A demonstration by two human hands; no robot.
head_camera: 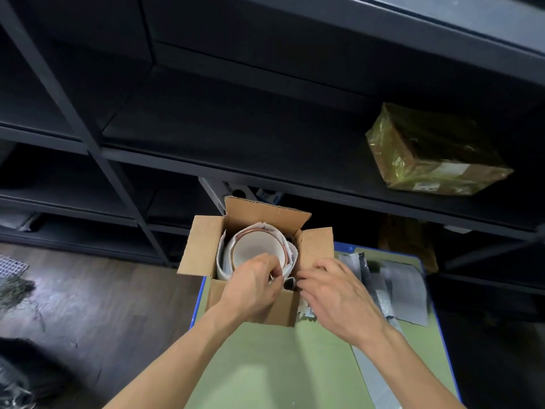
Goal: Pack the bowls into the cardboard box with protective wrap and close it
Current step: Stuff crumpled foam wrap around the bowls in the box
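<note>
left hand (250, 286) fingers (265, 261) pinch wrap (225, 267) at near rim of bowl (256, 249).

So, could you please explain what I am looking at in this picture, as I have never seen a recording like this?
There is no machine here. A person wears a wide-angle camera on the head, so the single picture looks forward and down at their own bare arms. The left hand and the right hand meet at the near edge of an open cardboard box, which stands on a green-topped table. Inside the box sits a white bowl with white wrap round it. The left hand's fingers curl at the wrap's edge and seem to pinch it. The right hand's fingers are blurred, so its grip is unclear. Grey plastic bags lie on the table to the right. Behind are dark shelves, one holding a taped parcel.
</note>
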